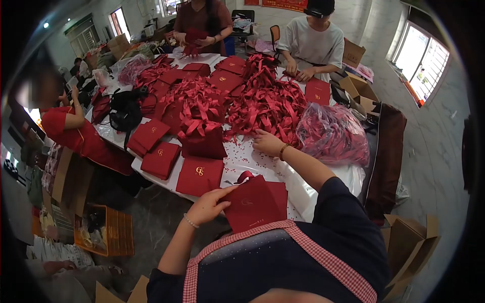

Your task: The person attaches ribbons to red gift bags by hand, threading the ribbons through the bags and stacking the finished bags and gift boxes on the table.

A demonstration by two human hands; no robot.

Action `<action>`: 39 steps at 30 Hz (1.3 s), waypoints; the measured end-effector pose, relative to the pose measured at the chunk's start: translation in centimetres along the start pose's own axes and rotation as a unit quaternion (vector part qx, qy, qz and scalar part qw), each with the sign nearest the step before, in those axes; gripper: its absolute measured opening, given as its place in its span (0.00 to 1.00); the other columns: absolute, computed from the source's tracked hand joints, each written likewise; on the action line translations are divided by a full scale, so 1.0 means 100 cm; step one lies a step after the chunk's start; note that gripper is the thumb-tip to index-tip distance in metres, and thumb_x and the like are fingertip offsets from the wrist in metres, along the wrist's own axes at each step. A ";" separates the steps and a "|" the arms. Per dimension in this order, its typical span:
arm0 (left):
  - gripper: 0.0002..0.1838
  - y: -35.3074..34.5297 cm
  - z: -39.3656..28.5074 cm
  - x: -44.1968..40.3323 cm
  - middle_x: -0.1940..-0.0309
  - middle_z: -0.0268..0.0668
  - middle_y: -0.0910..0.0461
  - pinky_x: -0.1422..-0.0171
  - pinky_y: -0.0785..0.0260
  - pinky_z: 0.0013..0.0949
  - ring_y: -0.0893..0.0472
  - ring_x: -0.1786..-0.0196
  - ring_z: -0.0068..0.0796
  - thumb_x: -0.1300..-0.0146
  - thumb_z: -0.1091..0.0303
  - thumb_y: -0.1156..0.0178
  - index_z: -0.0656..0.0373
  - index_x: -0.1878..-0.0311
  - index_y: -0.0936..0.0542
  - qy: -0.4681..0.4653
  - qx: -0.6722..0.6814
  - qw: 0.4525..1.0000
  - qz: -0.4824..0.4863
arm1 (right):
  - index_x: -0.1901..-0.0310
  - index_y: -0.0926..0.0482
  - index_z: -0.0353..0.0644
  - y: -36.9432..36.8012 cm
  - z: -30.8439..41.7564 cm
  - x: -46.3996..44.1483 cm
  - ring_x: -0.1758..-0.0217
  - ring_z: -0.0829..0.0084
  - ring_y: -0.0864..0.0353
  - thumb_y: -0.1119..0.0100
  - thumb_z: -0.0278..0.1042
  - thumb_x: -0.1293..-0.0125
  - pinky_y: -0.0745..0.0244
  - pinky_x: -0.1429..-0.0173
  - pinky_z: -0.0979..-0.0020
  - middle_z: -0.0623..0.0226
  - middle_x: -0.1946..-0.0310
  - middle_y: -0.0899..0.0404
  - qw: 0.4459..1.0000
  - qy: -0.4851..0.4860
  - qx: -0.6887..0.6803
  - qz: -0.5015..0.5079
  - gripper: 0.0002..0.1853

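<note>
My left hand [208, 206] holds the left edge of a red paper bag [255, 204] near my body, its thumb on the bag's face. A bit of red ribbon sticks up at the bag's top. My right hand [269, 143] reaches to the near edge of a big heap of red ribbons [268, 106]; its fingertips touch or nearly touch the heap, and whether they pinch a ribbon cannot be made out. Just beyond my left hand lies a stack of red bags with a gold logo [200, 175], with another stack [160, 160] to its left.
A clear plastic sack of red ribbons [333, 135] lies right of my right forearm. A black bag [125, 110] is at the table's left. Two people work across the white table [242, 159]; another stands left. An orange crate [105, 230] sits on the floor.
</note>
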State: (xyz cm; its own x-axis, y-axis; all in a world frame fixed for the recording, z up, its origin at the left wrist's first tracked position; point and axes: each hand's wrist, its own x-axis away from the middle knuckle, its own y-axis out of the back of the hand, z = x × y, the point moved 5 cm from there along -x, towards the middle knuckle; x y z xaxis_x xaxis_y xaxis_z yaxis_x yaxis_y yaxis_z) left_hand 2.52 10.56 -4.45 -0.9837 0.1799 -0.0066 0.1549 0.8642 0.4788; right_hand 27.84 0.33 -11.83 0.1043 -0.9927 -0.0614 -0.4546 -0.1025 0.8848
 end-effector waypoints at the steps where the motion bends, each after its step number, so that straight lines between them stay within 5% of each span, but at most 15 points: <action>1: 0.27 0.002 -0.003 0.000 0.55 0.46 0.25 0.48 0.33 0.34 0.24 0.53 0.39 0.45 0.74 0.45 0.54 0.39 0.33 -0.001 0.000 1.000 -0.001 | 0.70 0.22 0.47 0.012 -0.010 -0.005 0.55 0.66 0.26 0.47 0.35 0.48 0.40 0.38 0.64 0.68 0.67 0.23 0.987 -0.089 -0.125 -0.038 0.06; 3: 0.23 0.005 -0.002 -0.002 0.57 0.46 0.24 0.49 0.32 0.34 0.23 0.54 0.40 0.46 0.72 0.43 0.60 0.45 0.30 0.100 -0.025 0.995 -0.003 | 0.63 0.21 0.45 0.038 -0.033 -0.001 0.59 0.61 0.24 0.45 0.31 0.46 0.30 0.49 0.66 0.61 0.67 0.23 0.934 -0.213 -0.256 -0.129 0.09; 4: 0.21 0.004 0.000 -0.006 0.58 0.47 0.23 0.50 0.32 0.34 0.23 0.55 0.41 0.46 0.71 0.43 0.62 0.47 0.29 0.068 -0.021 0.997 0.002 | 0.59 0.22 0.43 0.056 -0.046 0.012 0.59 0.61 0.23 0.45 0.27 0.45 0.28 0.54 0.67 0.60 0.65 0.22 0.846 -0.264 -0.330 -0.324 0.11; 7: 0.21 0.003 -0.008 -0.022 0.59 0.49 0.23 0.50 0.32 0.37 0.23 0.55 0.44 0.47 0.68 0.41 0.63 0.48 0.28 -0.016 -0.074 0.997 0.028 | 0.53 0.25 0.35 0.099 -0.101 0.044 0.66 0.81 0.25 0.54 0.28 0.34 0.29 0.60 0.78 0.71 0.70 0.22 0.608 -0.401 -0.496 -0.472 0.11; 10: 0.20 -0.004 -0.009 -0.036 0.60 0.47 0.23 0.53 0.31 0.36 0.22 0.56 0.42 0.46 0.68 0.41 0.62 0.50 0.27 -0.047 -0.148 0.987 0.034 | 0.48 0.29 0.35 0.159 -0.151 0.091 0.76 0.84 0.31 0.53 0.28 0.33 0.36 0.70 0.84 0.72 0.75 0.26 0.490 -0.310 -0.551 -0.600 0.14; 12: 0.19 -0.014 0.004 -0.047 0.65 0.46 0.22 0.57 0.30 0.36 0.21 0.62 0.40 0.46 0.67 0.40 0.62 0.51 0.26 -0.037 -0.176 0.981 0.077 | 0.52 0.27 0.35 0.218 -0.133 0.104 0.77 0.86 0.33 0.49 0.28 0.35 0.38 0.73 0.86 0.71 0.76 0.25 0.523 -0.378 -0.494 -0.582 0.12; 14: 0.19 -0.016 0.007 -0.053 0.68 0.45 0.22 0.61 0.30 0.34 0.21 0.67 0.37 0.47 0.67 0.39 0.62 0.52 0.26 -0.013 -0.163 0.983 0.089 | 0.59 0.24 0.36 0.219 -0.113 0.117 0.78 0.86 0.32 0.45 0.30 0.38 0.38 0.73 0.86 0.71 0.76 0.24 0.570 -0.446 -0.545 -0.424 0.08; 18: 0.17 -0.022 0.019 -0.058 0.75 0.36 0.23 0.77 0.33 0.24 0.26 0.81 0.19 0.46 0.71 0.39 0.63 0.52 0.26 0.127 -0.007 0.983 0.133 | 0.68 0.22 0.38 0.159 0.029 0.095 0.76 0.84 0.29 0.43 0.33 0.39 0.34 0.70 0.80 0.74 0.78 0.25 0.555 -0.476 -0.655 -0.190 0.08; 19: 0.17 -0.025 0.025 -0.058 0.75 0.33 0.24 0.78 0.33 0.22 0.27 0.81 0.17 0.45 0.72 0.39 0.64 0.52 0.26 0.158 0.036 0.977 0.139 | 0.68 0.24 0.37 0.127 0.066 0.088 0.75 0.82 0.28 0.45 0.36 0.38 0.33 0.69 0.78 0.72 0.79 0.26 0.619 -0.443 -0.638 -0.121 0.10; 20: 0.17 -0.027 0.028 -0.059 0.75 0.33 0.24 0.78 0.33 0.22 0.27 0.81 0.17 0.45 0.72 0.39 0.64 0.52 0.26 0.160 0.045 0.975 0.147 | 0.69 0.25 0.36 0.125 0.099 0.075 0.74 0.81 0.28 0.47 0.36 0.36 0.33 0.68 0.77 0.70 0.78 0.26 0.611 -0.441 -0.654 -0.074 0.11; 22: 0.18 -0.028 0.032 -0.059 0.75 0.32 0.24 0.78 0.33 0.22 0.27 0.81 0.16 0.46 0.72 0.38 0.65 0.51 0.27 0.162 0.095 0.969 0.159 | 0.69 0.27 0.37 0.104 0.141 0.060 0.76 0.82 0.29 0.50 0.35 0.34 0.34 0.70 0.78 0.70 0.80 0.26 0.484 -0.418 -0.761 -0.112 0.10; 26: 0.20 -0.034 0.032 -0.057 0.74 0.32 0.23 0.77 0.33 0.21 0.27 0.80 0.15 0.45 0.74 0.39 0.66 0.48 0.28 0.151 0.157 0.960 0.177 | 0.67 0.29 0.40 0.094 0.150 0.054 0.79 0.88 0.35 0.52 0.34 0.33 0.40 0.74 0.84 0.77 0.80 0.29 0.448 -0.444 -0.761 -0.150 0.08; 32: 0.20 -0.039 0.035 -0.058 0.73 0.34 0.22 0.76 0.32 0.22 0.26 0.80 0.16 0.44 0.74 0.41 0.65 0.47 0.28 0.149 0.127 0.968 0.159 | 0.69 0.28 0.39 0.100 0.151 0.051 0.80 0.78 0.29 0.47 0.34 0.37 0.36 0.75 0.76 0.68 0.82 0.27 0.602 -0.454 -0.641 -0.140 0.08; 34: 0.20 -0.038 0.024 -0.056 0.73 0.35 0.22 0.75 0.30 0.23 0.25 0.79 0.18 0.44 0.73 0.41 0.64 0.47 0.28 0.129 0.090 0.975 0.155 | 0.71 0.29 0.38 0.104 0.147 0.050 0.77 0.61 0.25 0.46 0.35 0.40 0.32 0.73 0.64 0.58 0.79 0.25 0.689 -0.471 -0.535 -0.130 0.09; 39: 0.20 -0.037 0.013 -0.060 0.75 0.38 0.21 0.73 0.29 0.25 0.23 0.79 0.21 0.44 0.73 0.43 0.63 0.47 0.27 0.116 0.020 0.984 0.137 | 0.73 0.32 0.41 0.123 0.155 0.041 0.79 0.57 0.26 0.46 0.35 0.40 0.32 0.76 0.61 0.58 0.80 0.26 0.796 -0.474 -0.327 -0.189 0.09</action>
State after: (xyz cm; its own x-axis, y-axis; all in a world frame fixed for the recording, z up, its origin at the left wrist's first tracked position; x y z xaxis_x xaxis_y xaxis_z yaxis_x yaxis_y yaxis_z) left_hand 7.93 6.93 -7.30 -0.8981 0.3011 0.3206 0.4164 0.8169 0.3991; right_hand 8.94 -6.00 -8.39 -0.7299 -0.5337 -0.4272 0.0404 -0.6575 0.7524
